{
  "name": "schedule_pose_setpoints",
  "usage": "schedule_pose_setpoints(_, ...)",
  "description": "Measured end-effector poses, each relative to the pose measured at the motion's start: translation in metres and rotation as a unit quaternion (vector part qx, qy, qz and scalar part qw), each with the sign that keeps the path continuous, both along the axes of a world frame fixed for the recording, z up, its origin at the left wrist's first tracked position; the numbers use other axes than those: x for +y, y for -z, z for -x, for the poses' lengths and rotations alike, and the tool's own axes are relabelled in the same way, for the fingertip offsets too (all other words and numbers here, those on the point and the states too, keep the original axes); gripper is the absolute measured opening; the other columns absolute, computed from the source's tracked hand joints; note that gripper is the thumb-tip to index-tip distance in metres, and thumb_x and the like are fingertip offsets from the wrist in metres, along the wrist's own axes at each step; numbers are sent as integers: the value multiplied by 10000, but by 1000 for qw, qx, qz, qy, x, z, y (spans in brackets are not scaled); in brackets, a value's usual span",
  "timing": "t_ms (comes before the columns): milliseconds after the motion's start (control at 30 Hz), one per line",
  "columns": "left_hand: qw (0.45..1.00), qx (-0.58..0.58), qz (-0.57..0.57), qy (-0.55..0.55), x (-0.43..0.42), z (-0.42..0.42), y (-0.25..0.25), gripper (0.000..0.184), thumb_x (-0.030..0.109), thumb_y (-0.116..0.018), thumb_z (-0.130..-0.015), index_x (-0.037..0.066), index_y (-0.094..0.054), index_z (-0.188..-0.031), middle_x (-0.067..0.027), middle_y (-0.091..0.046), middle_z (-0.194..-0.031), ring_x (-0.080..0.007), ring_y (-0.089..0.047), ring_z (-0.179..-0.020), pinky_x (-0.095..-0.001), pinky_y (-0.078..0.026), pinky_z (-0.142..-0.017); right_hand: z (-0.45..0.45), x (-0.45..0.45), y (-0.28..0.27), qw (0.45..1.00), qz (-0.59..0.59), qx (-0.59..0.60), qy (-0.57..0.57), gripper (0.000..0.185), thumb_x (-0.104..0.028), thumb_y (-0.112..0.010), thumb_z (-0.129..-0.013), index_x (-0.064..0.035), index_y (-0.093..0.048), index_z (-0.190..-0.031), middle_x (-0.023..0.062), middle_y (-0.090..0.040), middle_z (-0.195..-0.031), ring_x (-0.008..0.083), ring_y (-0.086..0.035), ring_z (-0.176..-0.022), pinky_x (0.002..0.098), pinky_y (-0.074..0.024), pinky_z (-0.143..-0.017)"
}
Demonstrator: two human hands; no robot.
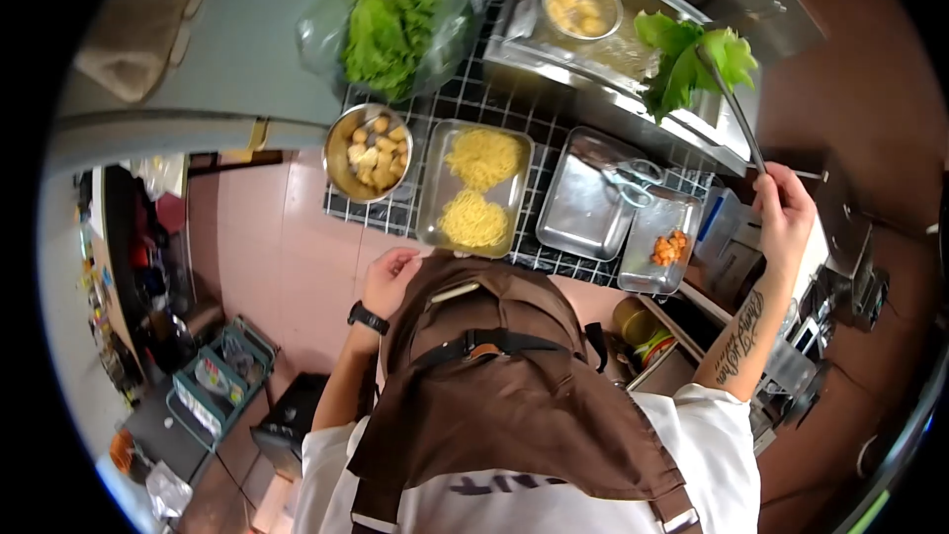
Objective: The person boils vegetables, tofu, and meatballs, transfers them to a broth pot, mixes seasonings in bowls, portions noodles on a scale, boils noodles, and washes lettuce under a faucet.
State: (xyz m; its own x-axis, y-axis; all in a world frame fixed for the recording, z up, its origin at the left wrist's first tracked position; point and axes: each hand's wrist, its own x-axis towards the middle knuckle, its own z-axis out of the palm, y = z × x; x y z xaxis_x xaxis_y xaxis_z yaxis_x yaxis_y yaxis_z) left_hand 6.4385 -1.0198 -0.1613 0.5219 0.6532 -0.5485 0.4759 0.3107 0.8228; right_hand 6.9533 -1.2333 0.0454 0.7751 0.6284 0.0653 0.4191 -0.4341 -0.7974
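Note:
My right hand (pixel 786 213) grips a pair of long metal tongs (pixel 739 119) on the right. At the tongs' far end are green lettuce leaves (pixel 695 67), above the right end of a steel cooker (pixel 613 64). A round strainer (pixel 581 6) with pale yellow pieces sits in the cooker's left part. My left hand (pixel 391 279), fingers curled in with nothing visible in them, is by the near left corner of a steel tray (pixel 426 193). Two heaps of yellow noodles (pixel 480 160) lie in that tray.
A steel bowl (pixel 332 163) holds tan chunks. Loose lettuce (pixel 388 40) fills a clear plastic bag (pixel 321 25). Scissors (pixel 635 184) lie across a steel tray (pixel 585 222). A smaller tray (pixel 638 262) holds orange-brown pieces. A green crate (pixel 262 341) stands lower left.

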Motion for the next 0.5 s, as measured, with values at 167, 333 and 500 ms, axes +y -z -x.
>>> schedule_pose_setpoints(167,997,43,26,-52,-6,28,15,180,121,-695,-932,-5,-700,-1060,-15,-693,-858,-70,-601,-770,-235,-494,-706,57,42,6,969,163,-82,-168,136,-30,-697,-852,22,-702,-978,126,-696,-849,201,-662,-719,289,-519,-676)
schedule_pose_setpoints(333,996,44,44,-69,-14,54,29,189,123,-700,-928,-1,-702,-1071,-13,-692,-858,-67,-601,-770,-233,-492,-706,116,102,108,844,276,-265,-376,128,-139,-560,-876,-97,-679,-855,85,-696,-837,293,-697,-744,426,-545,-656)
schedule_pose_setpoints(500,994,61,41,-85,-9,63,12,192,118,-702,-925,1,-701,-1077,-8,-696,-869,-62,-598,-768,-234,-491,-707,156,156,197,783,328,-277,-449,179,-130,-520,-866,-102,-691,-909,72,-722,-922,258,-718,-809,391,-559,-688)
